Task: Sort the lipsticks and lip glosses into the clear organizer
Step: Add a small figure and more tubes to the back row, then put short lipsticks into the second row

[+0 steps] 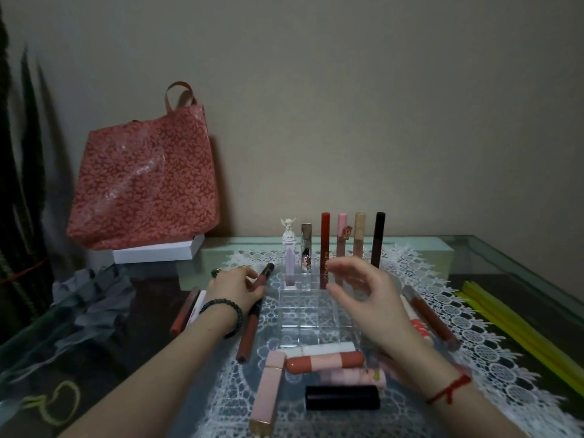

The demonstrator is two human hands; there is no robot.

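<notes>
The clear organizer (316,314) stands on a white lace mat, its back row holding several upright tubes, among them a red gloss (325,245) and a dark brown gloss (377,240). My left hand (235,287) rests left of the organizer with its fingers closed around a long brownish-red lip gloss (264,275). Above the organizer's right side, my right hand (366,294) hovers with fingers spread and nothing in them. Loose items lie in front: a coral tube (325,361), a pink square tube (268,390), a black lipstick (343,397). A brown gloss (426,314) lies right.
A red floral bag (145,181) stands on a white box (158,251) at the back left. Yellow strips (518,330) lie at the right on the glass table (505,257). Crumpled grey plastic (91,298) sits at the left, by a dark plant (19,184).
</notes>
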